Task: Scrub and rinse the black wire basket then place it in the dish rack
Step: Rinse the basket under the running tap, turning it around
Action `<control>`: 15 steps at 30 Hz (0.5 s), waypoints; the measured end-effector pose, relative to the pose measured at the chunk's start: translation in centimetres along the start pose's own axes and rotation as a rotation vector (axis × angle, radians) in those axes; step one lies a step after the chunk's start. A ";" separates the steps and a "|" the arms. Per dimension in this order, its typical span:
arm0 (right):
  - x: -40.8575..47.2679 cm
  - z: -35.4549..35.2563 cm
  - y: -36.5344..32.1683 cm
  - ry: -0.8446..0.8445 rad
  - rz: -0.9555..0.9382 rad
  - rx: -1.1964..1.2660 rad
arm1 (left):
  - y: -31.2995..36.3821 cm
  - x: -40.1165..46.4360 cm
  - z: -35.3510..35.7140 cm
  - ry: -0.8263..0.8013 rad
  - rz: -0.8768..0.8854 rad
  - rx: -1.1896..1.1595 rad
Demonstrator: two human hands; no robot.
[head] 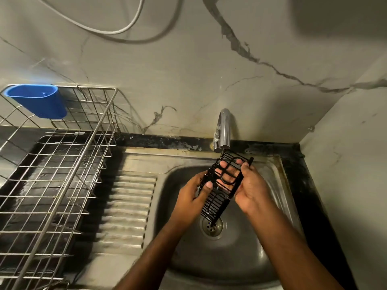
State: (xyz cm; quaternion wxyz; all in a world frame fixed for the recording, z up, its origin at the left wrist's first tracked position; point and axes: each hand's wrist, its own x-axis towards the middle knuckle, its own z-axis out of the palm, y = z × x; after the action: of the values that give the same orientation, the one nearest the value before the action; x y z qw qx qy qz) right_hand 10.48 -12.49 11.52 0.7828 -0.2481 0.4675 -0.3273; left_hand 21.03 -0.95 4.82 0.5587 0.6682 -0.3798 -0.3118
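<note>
The black wire basket (pixel 222 189) is a long, narrow rack of thin glossy bars with an oval loop in one panel. It hangs tilted above the sink bowl, upper end just beneath the tap spout, lower end over the drain. The dish rack (pixel 56 174), bare steel wire, stands on the bench to the left.

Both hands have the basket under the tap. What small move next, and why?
Probably turn the black wire basket in both hands so its lower end passes under the faucet. Left hand and right hand hold it tilted over the sink, only its top near the spout.
</note>
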 end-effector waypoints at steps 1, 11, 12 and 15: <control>0.1 0.1 0.1 -0.002 -0.004 -0.005 | -0.1 0.1 -0.1 0.001 -0.011 -0.012; 0.1 -0.6 -0.7 0.006 -0.025 -0.019 | 0.3 0.6 0.3 -0.024 -0.051 -0.111; 0.0 -0.6 -0.8 0.005 -0.028 -0.021 | 0.4 0.6 0.4 -0.023 -0.054 -0.117; 0.0 -0.6 -0.9 0.002 -0.036 -0.022 | 0.8 0.6 0.4 -0.029 -0.050 -0.133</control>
State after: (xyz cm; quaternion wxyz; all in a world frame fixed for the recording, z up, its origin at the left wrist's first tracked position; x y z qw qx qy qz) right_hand 9.74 -13.15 11.90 0.7737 -0.2646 0.4672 -0.3364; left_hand 20.84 -1.74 5.53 0.5883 0.6342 -0.3495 -0.3598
